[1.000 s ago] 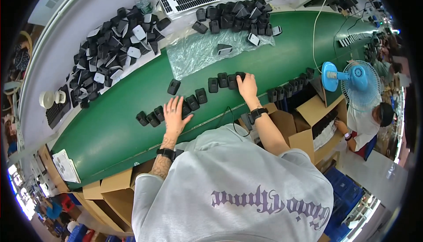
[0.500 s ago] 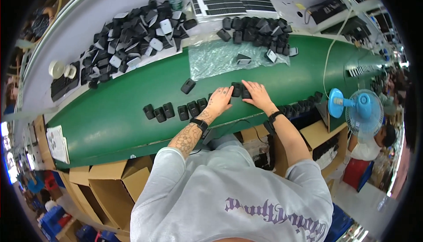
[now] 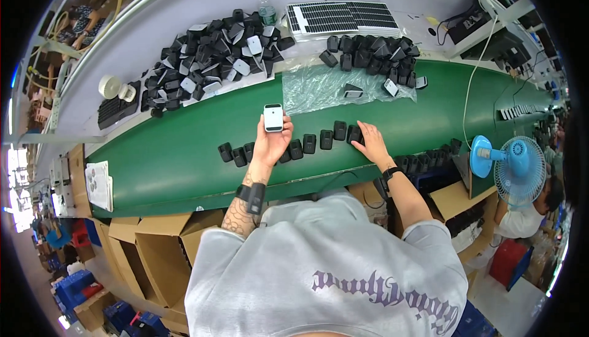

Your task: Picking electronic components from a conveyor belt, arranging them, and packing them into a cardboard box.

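My left hand (image 3: 272,145) is closed round a small black device with a white face (image 3: 273,118), held up above the green work surface (image 3: 159,159) with the white face showing. My right hand (image 3: 373,143) has its fingers stretched out and apart, at the side of a black device (image 3: 354,134) at the right end of an uneven row. The fingertips and thumb lie close against that device. Further along the row stand another black device (image 3: 340,130) and several more (image 3: 309,143), partly hidden near my left wrist.
Beyond the green surface lie a big heap of black devices (image 3: 202,61) and a smaller cluster (image 3: 374,55) by clear plastic film (image 3: 313,88). A bottle (image 3: 266,11) and striped sheets (image 3: 343,18) stand behind. A blue fan (image 3: 515,159) is at the right, cardboard boxes (image 3: 161,257) below left.
My left hand has left the row and moved left, and now holds up the white-faced device. The lone device lying behind the row is gone from its spot. My right hand has stayed beside the row.
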A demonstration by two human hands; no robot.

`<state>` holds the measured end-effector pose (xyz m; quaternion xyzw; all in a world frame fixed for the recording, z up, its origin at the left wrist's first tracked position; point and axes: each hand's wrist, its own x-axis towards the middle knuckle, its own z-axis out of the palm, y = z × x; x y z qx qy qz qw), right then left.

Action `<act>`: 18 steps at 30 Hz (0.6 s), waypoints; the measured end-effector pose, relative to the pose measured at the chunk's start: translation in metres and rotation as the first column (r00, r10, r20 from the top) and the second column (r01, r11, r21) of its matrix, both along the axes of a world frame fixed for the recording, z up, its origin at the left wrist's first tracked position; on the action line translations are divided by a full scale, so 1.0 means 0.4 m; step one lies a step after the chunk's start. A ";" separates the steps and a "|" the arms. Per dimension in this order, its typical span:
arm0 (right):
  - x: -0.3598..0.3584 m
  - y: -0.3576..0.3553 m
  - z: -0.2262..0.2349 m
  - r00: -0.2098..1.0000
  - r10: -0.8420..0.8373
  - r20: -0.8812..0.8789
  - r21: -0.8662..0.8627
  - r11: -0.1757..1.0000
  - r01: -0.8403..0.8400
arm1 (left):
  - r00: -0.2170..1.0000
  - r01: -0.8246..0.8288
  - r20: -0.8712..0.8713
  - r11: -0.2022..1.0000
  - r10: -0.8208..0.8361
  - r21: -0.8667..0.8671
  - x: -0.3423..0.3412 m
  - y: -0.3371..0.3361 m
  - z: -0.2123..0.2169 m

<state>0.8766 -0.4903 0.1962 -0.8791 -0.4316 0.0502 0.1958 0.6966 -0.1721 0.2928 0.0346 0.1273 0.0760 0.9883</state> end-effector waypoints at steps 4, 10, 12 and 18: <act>-0.025 0.011 0.013 1.000 -0.015 0.026 0.018 1.000 0.014 | 0.974 0.093 0.219 0.987 -0.063 -0.128 -0.004 -0.013 0.046; -0.017 0.001 0.023 0.984 0.175 0.027 0.022 0.984 -0.175 | 0.813 0.550 -0.278 -0.514 0.512 0.658 0.058 -0.057 0.002; 0.005 0.015 0.011 0.971 0.215 0.102 -0.073 0.975 -0.208 | 0.805 0.587 -0.378 -0.519 0.458 0.621 0.079 -0.088 -0.038; 0.021 0.024 -0.010 0.959 0.224 0.173 0.011 0.973 -0.230 | 0.848 0.523 -0.299 -0.594 0.438 0.612 0.124 -0.267 -0.092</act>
